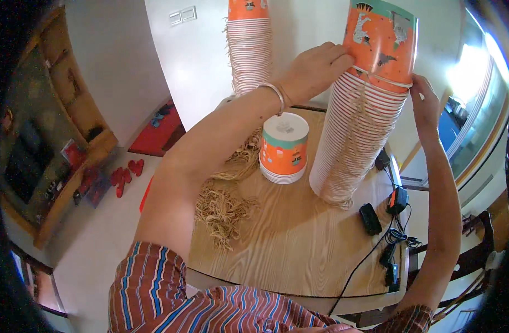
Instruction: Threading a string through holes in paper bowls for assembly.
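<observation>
A tall stack of nested paper buckets (349, 127) stands upside down at the table's right side, with tan strings (359, 122) hanging down its near face. At its top is an orange paper bucket (376, 47) with a green band and animal prints. My left hand (324, 67) has its fingers closed at the left of this bucket's lower rim. My right hand (424, 102) pinches the same rim on the right; part of its fingers is hidden behind the bucket. A short stack of similar buckets (285, 152) stands bottom up between my arms.
A loose heap of tan string (224, 208) lies on the wooden table (288, 244) at left. Behind my left arm rises another tall bucket stack (250, 53). Black adapters (370, 218) and cables (397, 236) lie along the right edge. Red slippers (121, 178) are on the floor.
</observation>
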The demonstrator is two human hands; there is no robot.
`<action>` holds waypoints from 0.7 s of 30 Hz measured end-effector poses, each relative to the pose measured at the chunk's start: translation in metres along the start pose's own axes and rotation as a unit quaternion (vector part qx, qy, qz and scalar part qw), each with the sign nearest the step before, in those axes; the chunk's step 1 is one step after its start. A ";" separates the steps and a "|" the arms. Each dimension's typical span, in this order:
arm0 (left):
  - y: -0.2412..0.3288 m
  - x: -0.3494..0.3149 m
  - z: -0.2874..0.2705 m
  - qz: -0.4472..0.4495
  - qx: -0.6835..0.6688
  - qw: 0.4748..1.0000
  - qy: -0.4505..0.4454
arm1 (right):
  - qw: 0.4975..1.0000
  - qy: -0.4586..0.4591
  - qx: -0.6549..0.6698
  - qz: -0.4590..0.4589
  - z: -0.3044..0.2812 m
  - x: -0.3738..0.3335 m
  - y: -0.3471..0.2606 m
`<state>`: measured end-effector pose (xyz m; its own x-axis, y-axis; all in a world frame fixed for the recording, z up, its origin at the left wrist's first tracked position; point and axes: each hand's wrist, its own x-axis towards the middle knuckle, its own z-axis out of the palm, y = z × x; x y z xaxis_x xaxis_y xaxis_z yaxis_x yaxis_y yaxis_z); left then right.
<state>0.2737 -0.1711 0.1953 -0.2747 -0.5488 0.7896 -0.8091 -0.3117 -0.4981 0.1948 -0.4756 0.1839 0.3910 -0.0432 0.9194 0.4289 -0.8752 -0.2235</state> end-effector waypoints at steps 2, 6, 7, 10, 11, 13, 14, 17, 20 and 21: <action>-0.001 0.000 0.001 0.005 -0.004 1.000 0.009 | 1.000 -0.007 -0.001 0.003 0.000 0.000 -0.001; -0.004 -0.003 0.002 0.005 -0.009 1.000 0.008 | 1.000 -0.016 -0.019 0.018 0.000 -0.002 -0.007; -0.004 -0.004 0.002 0.005 -0.013 1.000 0.011 | 1.000 -0.016 -0.018 0.018 0.000 -0.002 -0.009; -0.003 -0.004 0.003 0.021 0.022 0.999 0.033 | 1.000 -0.010 -0.023 -0.014 0.000 -0.002 -0.007; -0.002 -0.003 0.005 0.022 0.020 0.999 0.035 | 1.000 -0.016 -0.015 -0.013 0.000 -0.001 0.000; -0.002 -0.003 0.005 0.027 0.021 0.999 0.039 | 1.000 -0.021 -0.005 -0.013 0.000 -0.001 0.003; -0.002 -0.004 0.004 0.027 0.022 0.999 0.037 | 1.000 -0.018 -0.008 -0.011 0.000 -0.002 0.001; -0.003 -0.004 0.003 0.021 -0.019 0.999 0.024 | 1.000 -0.024 -0.012 0.003 0.000 -0.003 0.000; -0.002 -0.008 0.001 0.018 -0.011 1.000 0.014 | 0.999 -0.033 0.000 -0.004 -0.001 -0.003 0.000; 0.000 -0.008 0.001 0.015 -0.014 1.000 0.018 | 0.999 -0.031 0.005 -0.022 0.000 -0.004 0.000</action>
<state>0.2767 -0.1676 0.1887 -0.3169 -0.5281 0.7879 -0.8146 -0.2740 -0.5113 0.1931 -0.4751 0.1805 0.4216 0.0262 0.9064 0.4544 -0.8711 -0.1862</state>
